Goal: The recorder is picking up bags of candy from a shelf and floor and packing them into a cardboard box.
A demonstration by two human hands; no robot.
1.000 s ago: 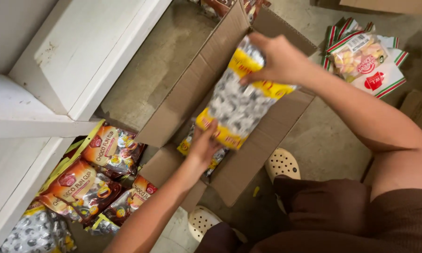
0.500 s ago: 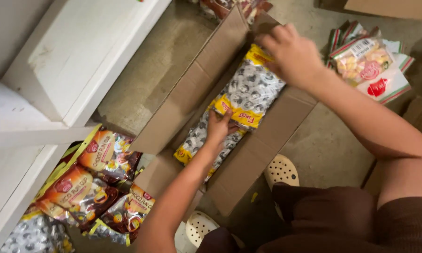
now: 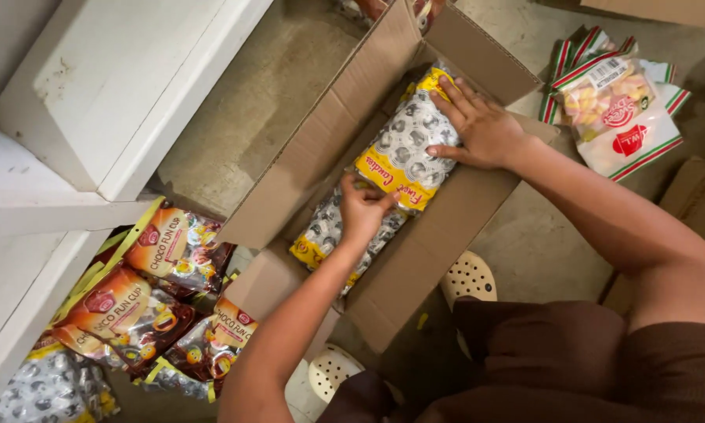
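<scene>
Yellow-ended clear candy bag lying flat in open cardboard box, atop similar bag.
</scene>
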